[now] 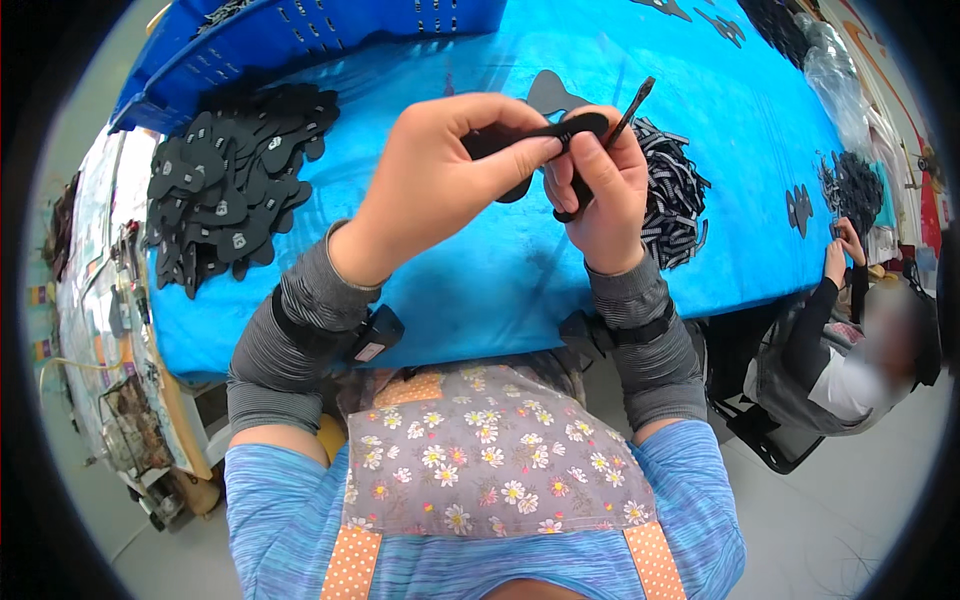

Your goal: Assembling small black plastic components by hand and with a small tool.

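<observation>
My left hand (455, 170) pinches a flat black shaped pad (583, 125) between thumb and fingers, held above the table. Against the pad's right end press the fingertips of my right hand (607, 185). That hand is closed around a slim dark tool (640, 100), its flat-ended shaft pointing up and away; its exact kind is unclear. Small pale marks show on the pad by my thumbs. Just beyond my hands lies another dark flat pad (550, 92). To the right, partly behind my right hand, is a heap of short black-and-white strips (675, 205).
Many black pads (235, 170) are piled at the left, before a blue slotted crate (340, 32). A blue cover (450, 310) spreads over the table. At the right, a co-worker's hands (842, 250) work near a loose pad (798, 210) and dark strips (858, 190).
</observation>
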A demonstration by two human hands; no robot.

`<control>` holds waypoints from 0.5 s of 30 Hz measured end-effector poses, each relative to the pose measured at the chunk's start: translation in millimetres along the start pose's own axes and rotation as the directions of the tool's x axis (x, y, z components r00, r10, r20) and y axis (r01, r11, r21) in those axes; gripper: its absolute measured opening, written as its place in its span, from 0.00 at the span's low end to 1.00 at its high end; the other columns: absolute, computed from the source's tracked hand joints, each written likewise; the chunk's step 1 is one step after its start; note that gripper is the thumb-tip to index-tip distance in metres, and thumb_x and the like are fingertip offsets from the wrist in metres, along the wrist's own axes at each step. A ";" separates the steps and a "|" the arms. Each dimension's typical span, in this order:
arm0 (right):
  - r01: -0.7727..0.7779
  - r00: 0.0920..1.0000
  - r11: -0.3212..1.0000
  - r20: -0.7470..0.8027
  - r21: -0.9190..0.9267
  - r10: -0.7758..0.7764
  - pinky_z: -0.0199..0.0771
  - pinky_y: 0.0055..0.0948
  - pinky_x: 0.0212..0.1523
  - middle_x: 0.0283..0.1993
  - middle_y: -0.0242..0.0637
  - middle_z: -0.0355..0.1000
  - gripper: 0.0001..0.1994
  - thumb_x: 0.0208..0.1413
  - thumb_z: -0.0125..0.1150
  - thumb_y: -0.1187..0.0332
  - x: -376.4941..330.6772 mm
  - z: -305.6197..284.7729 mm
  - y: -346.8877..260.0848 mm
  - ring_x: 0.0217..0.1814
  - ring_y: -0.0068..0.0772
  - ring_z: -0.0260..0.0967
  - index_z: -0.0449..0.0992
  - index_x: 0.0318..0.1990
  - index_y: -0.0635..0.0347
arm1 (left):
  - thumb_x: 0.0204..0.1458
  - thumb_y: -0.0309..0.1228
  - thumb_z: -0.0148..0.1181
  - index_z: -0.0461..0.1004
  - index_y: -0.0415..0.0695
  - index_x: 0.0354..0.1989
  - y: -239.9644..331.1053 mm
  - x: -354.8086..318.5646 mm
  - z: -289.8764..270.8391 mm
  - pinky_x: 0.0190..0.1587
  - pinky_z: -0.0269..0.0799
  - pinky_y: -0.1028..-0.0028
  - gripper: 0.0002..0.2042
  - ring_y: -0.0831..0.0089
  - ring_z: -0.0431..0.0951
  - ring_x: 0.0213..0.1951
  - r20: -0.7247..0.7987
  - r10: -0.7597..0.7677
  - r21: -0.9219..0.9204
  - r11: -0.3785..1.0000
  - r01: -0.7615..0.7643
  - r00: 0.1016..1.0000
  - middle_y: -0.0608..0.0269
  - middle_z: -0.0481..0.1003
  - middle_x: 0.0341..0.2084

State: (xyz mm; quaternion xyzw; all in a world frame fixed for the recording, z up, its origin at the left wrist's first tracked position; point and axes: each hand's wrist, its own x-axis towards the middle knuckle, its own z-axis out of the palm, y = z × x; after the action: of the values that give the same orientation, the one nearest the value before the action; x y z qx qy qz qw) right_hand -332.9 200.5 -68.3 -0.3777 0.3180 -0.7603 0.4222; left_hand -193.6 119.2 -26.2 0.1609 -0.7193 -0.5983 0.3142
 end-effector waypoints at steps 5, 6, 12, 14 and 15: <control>-0.162 0.987 0.926 -0.040 -0.341 0.157 0.53 0.13 0.14 0.23 0.27 0.66 0.05 0.51 0.57 0.74 -12.3 6.4 -8.8 0.17 0.11 0.56 0.70 0.35 0.63 | 0.48 0.25 0.61 0.75 0.35 0.35 -4.6 -25.8 -3.8 0.26 0.68 0.84 0.07 0.84 0.72 0.24 -0.044 -0.134 -0.043 0.990 0.132 0.990 0.66 0.75 0.23; -0.179 0.984 0.925 -0.041 -0.335 0.176 0.51 0.12 0.14 0.23 0.29 0.68 0.05 0.51 0.56 0.75 -18.1 10.7 -11.2 0.17 0.10 0.57 0.71 0.35 0.64 | 0.48 0.25 0.61 0.75 0.35 0.35 -2.7 -33.3 -2.5 0.26 0.68 0.84 0.07 0.84 0.72 0.24 -0.057 -0.145 -0.049 0.989 0.143 0.988 0.66 0.75 0.23; -0.347 0.930 0.886 0.007 -0.307 0.366 0.49 0.11 0.13 0.21 0.33 0.71 0.05 0.53 0.52 0.75 -37.7 20.2 -27.2 0.14 0.09 0.54 0.71 0.36 0.65 | 0.48 0.29 0.61 0.74 0.35 0.33 10.8 -60.1 -2.2 0.24 0.70 0.81 0.09 0.80 0.73 0.23 0.045 -0.431 -0.410 0.815 0.410 0.901 0.64 0.74 0.23; -0.415 0.897 0.867 0.038 -0.275 0.441 0.49 0.12 0.13 0.21 0.35 0.71 0.06 0.54 0.50 0.73 -39.3 20.0 -32.4 0.13 0.10 0.53 0.71 0.36 0.66 | 0.49 0.29 0.60 0.74 0.35 0.32 9.4 -65.2 -3.4 0.24 0.70 0.81 0.09 0.80 0.73 0.23 0.057 -0.449 -0.425 0.797 0.428 0.892 0.63 0.74 0.23; -0.420 0.894 0.864 0.038 -0.277 0.447 0.49 0.12 0.13 0.21 0.35 0.71 0.06 0.54 0.50 0.73 -40.9 21.3 -33.1 0.13 0.10 0.53 0.71 0.36 0.66 | 0.49 0.28 0.60 0.74 0.35 0.32 9.0 -67.5 -3.6 0.24 0.70 0.81 0.08 0.80 0.73 0.23 0.073 -0.461 -0.433 0.785 0.444 0.885 0.63 0.74 0.23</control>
State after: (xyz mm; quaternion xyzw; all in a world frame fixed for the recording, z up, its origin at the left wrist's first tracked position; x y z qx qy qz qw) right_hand -313.6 247.7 -43.4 -0.3866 0.4708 -0.5770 0.5440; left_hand -139.3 159.6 -34.8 0.2647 -0.5008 -0.7988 0.2026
